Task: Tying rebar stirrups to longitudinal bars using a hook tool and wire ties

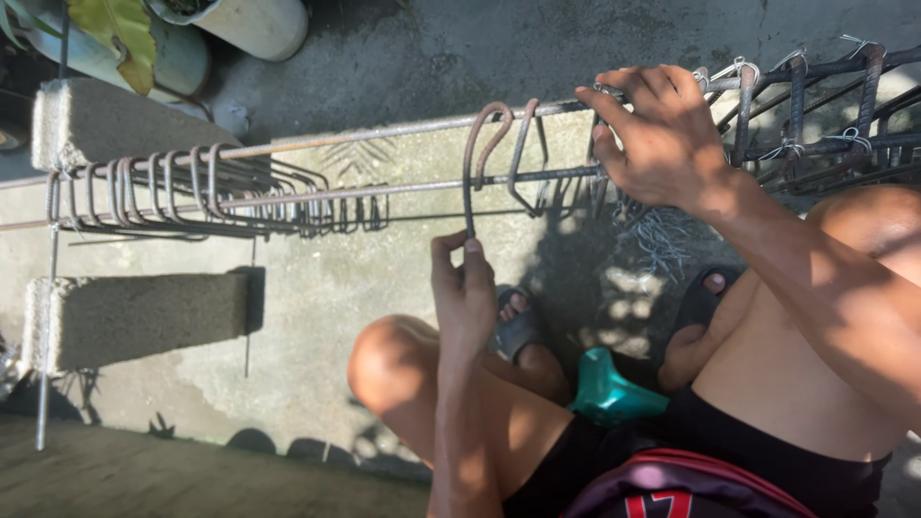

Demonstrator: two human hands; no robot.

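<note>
My left hand (pixel 462 288) pinches the lower end of a bent steel stirrup (pixel 483 144) that hangs over the long rebar rods (pixel 384 134). A second loose stirrup (pixel 523 153) hangs just right of it. My right hand (pixel 657 134) grips the upper rod where the tied part of the rebar cage (pixel 815 115) begins, with wire ties at the joints. A bunch of several stirrups (pixel 192 192) is stacked on the rods at the left.
Two concrete blocks (pixel 134 317) stand at the left on the concrete floor, the upper block (pixel 106 120) bearing the rods. A pile of cut tie wire (pixel 662 235) lies under the cage. I sit on a teal stool (pixel 614 393). Plant pots (pixel 240 24) stand at the top left.
</note>
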